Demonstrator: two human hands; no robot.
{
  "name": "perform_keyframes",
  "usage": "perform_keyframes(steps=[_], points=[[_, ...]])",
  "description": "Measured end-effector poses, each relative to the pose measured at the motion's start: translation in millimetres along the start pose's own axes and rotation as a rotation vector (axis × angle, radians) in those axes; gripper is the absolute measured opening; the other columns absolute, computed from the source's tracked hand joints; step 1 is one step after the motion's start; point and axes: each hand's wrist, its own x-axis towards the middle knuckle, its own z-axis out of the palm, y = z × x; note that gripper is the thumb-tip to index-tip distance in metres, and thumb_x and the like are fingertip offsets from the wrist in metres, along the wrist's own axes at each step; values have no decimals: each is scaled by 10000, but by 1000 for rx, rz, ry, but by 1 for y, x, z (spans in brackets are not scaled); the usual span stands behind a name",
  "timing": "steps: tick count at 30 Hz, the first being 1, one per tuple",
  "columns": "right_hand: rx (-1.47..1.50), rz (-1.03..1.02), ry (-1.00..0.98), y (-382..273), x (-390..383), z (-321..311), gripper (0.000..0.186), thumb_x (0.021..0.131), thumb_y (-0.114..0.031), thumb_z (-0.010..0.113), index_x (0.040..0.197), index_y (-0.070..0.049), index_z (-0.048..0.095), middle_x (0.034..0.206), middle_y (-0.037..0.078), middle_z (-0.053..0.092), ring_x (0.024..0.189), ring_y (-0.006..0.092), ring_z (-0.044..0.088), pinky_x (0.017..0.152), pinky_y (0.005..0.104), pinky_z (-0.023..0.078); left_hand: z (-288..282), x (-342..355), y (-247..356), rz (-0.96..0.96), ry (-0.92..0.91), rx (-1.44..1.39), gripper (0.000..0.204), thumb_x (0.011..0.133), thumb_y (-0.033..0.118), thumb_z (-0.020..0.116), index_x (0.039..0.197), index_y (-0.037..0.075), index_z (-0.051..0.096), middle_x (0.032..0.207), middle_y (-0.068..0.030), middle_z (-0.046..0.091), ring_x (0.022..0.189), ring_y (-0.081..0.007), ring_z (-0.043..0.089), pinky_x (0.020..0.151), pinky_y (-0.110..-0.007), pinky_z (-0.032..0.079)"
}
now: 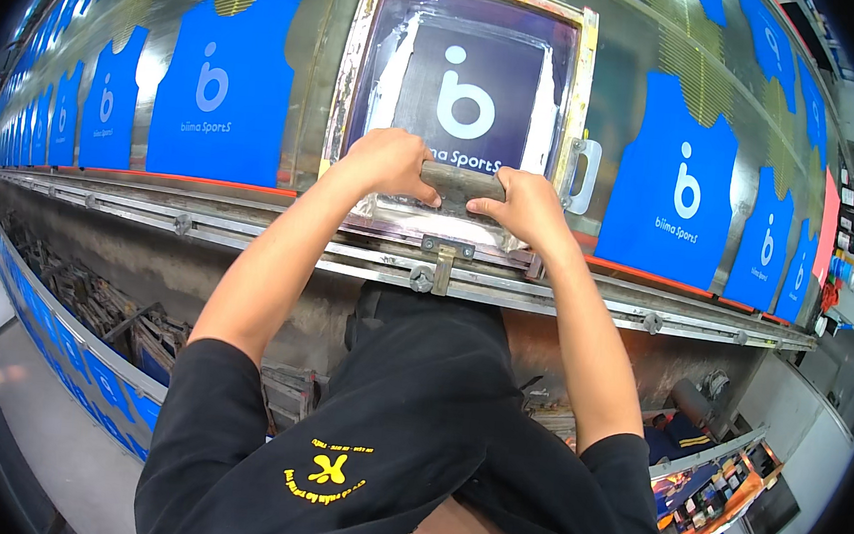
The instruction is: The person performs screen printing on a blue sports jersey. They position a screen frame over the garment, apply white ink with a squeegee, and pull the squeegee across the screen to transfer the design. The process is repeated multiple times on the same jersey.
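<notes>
A printing screen in a worn, paint-stained frame (362,51) lies on the long table in front of me. Its dark mesh carries a pale logo stencil (466,107), with white ink streaked along both sides. Across the near end of the mesh is a squeegee (462,181). My left hand (391,162) is closed on its left end, thumb on the near face. At the other end, my right hand (526,205) grips it the same way. Whatever lies under the screen is hidden.
Blue vest-shaped fabric pieces with white prints (225,90) lie left of the screen; more (669,186) lie to the right. A metal rail (585,302) runs along the table's near edge, with a bracket (443,268) at the frame. A pale handle (584,177) sticks out on the frame's right.
</notes>
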Motion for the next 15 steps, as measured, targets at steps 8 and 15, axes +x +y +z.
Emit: perform_keyframes(steps=[8,15], points=[[566,9,661,62,6,-52,315,1047,-323,718,1117,-21,772,1000,65,775,904,132,687,830,317,556,-78,22,-13,66,-73,-109,678,682,608,897,1105,83,826,915,-177,792,921,-347,768,834,-457,596],[521,444,769,122,19,-28,429,1031,-378,736,1258,-14,718,1066,106,736,949,184,688,830,338,571,-158,97,-39,199,414,138,496,762,513,863,1044,110,797,934,-152,787,937,-376,758,803,-515,592]])
